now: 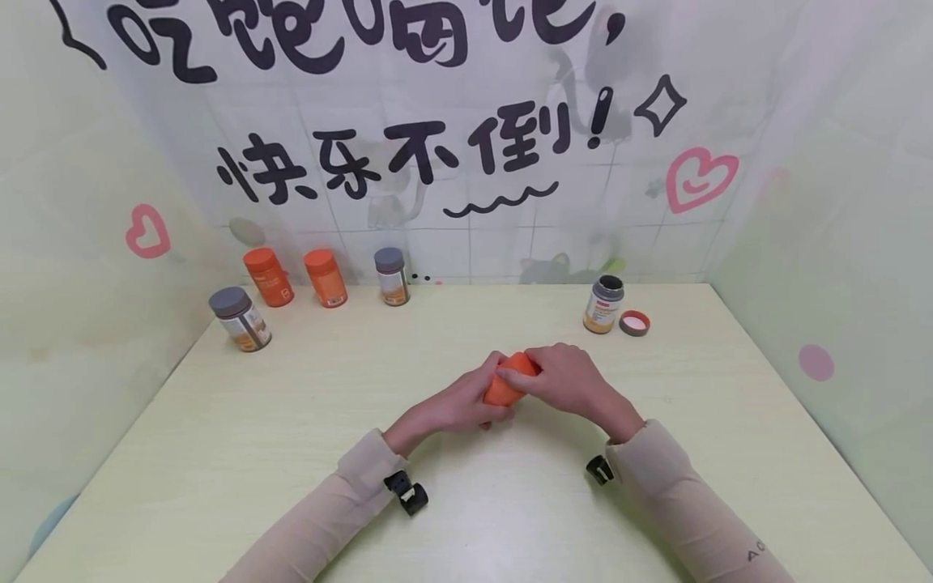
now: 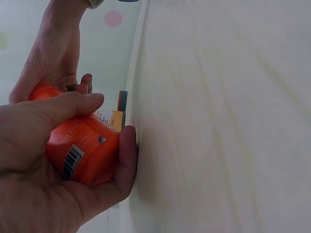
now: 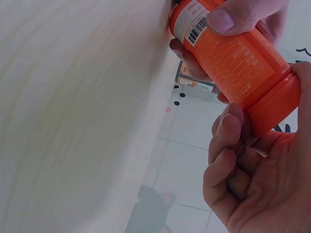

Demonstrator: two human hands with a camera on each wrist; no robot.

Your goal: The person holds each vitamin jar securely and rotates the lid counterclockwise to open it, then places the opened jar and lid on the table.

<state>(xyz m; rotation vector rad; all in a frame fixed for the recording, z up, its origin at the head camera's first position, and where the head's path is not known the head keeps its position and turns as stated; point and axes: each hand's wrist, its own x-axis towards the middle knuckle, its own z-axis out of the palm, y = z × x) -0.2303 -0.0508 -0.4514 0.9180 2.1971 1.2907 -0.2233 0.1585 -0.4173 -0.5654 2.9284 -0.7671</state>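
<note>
An orange bottle [image 1: 503, 392] is held tilted just above the middle of the table. My left hand [image 1: 466, 398] grips its body, with the thumb across one side and fingers underneath, as the left wrist view shows. Around the orange cap [image 3: 278, 104] at the upper end, my right hand [image 1: 572, 379] has its fingers and thumb curled. In the right wrist view the cap sits on the bottle, with a thin seam line below it. A barcode [image 3: 197, 30] and printed label face that camera near the bottle's base.
At the back left stand two orange bottles [image 1: 270, 278] and two grey-capped bottles [image 1: 240, 320]. An uncapped bottle [image 1: 603, 305] stands at the back right, beside a loose lid [image 1: 635, 323] lying inside up. Printed wall sheets [image 1: 466, 251] border the table [image 1: 291, 453].
</note>
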